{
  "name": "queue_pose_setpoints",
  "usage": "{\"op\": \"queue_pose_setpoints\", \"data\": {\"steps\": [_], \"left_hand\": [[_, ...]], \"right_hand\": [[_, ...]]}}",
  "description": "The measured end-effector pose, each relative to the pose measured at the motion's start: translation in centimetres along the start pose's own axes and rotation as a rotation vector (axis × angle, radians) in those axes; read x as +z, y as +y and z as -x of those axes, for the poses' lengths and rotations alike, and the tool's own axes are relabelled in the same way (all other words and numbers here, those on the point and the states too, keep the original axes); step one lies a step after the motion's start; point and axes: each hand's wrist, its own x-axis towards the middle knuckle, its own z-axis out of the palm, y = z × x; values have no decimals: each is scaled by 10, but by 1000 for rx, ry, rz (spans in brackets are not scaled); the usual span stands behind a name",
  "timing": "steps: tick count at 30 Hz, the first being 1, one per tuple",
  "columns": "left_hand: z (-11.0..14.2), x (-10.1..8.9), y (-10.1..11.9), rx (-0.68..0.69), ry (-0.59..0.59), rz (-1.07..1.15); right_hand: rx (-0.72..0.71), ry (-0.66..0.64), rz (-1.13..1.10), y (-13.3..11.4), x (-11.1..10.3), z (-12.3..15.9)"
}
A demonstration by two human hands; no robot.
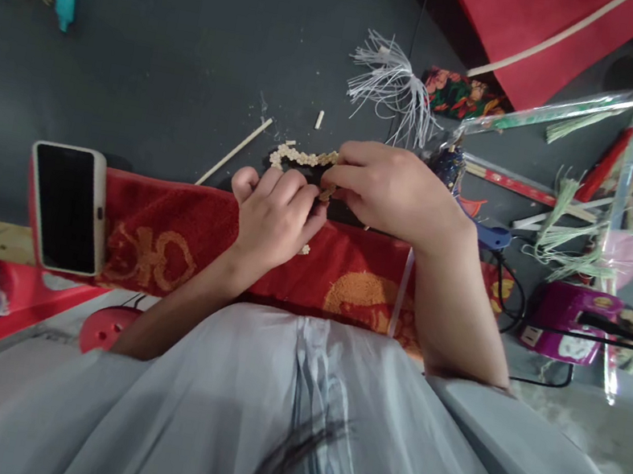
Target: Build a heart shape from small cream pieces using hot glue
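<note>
The left hand [276, 218] and right hand [377, 186] pinch the pale knobbly strip [306, 159] with fingertips closed; beyond them, one length is already formed; what remains, I cannot tell.

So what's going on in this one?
A person's left hand and right hand meet near the far edge of a red towel, fingers bent close together at a pale, knobbly strand. Part of the strand shows just beyond the left hand; the fingers hide the exact grip. A phone lies off to the left.
</note>
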Motion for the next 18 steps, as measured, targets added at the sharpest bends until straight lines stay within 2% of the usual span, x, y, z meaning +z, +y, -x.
{"op": "queue_pose_setpoints", "data": {"steps": [5, 11, 14, 18], "left_hand": [[5, -10, -2, 11, 47, -21], [12, -27, -18, -65, 166, -27], [14, -31, -28, -71, 226, -36], [17, -34, -35, -61, 250, -59]], "right_hand": [[21, -14, 23, -3, -16, 5], [194, -42, 99, -12, -44, 21], [224, -58, 106, -21, -50, 26], [276, -143, 157, -33, -53, 31]]}}
